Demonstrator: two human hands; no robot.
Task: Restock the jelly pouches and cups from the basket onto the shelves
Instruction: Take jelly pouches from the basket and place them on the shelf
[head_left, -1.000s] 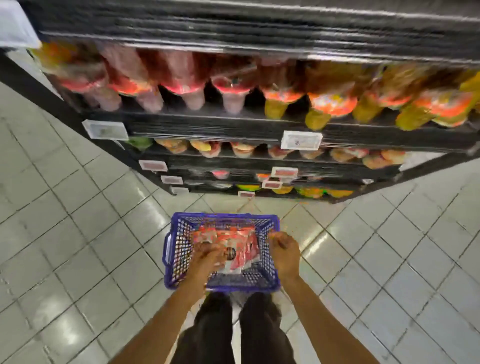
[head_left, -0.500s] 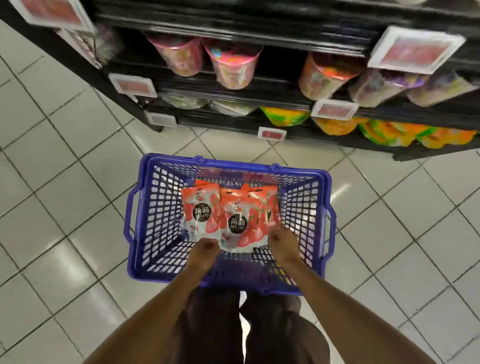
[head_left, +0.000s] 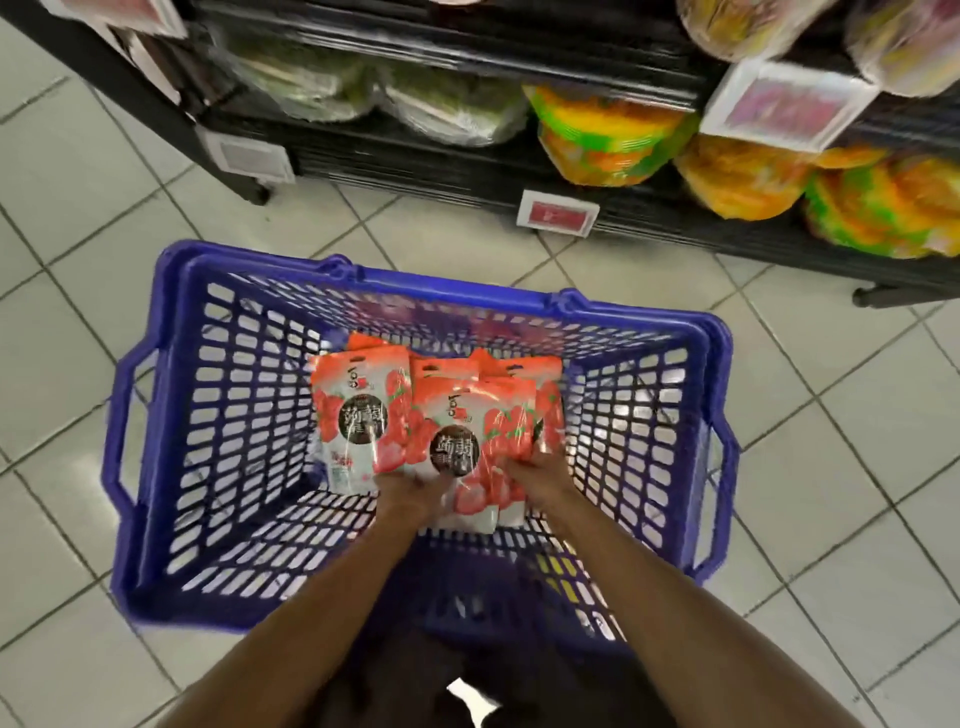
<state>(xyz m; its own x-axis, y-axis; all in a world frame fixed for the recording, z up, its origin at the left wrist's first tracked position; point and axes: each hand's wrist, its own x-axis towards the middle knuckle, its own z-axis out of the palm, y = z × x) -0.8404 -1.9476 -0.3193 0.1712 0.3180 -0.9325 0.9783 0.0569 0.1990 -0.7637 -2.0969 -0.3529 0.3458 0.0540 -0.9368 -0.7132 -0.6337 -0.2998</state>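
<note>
A: Jelly pouches (head_left: 415, 415), red, where?
B: Stacked upright inside the blue basket (head_left: 171, 426) on the tiled floor (head_left: 52, 208).
A: Hands?
B: Left hand (head_left: 410, 491) and right hand (head_left: 540, 475) each closed on the stack's lower edge. Shelves (head_left: 467, 171) stand behind.

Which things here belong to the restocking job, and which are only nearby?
Job: red jelly pouches, blue basket, left hand, right hand, black shelves.
Nearby: orange-green bags, price tags, tiled floor.
</note>
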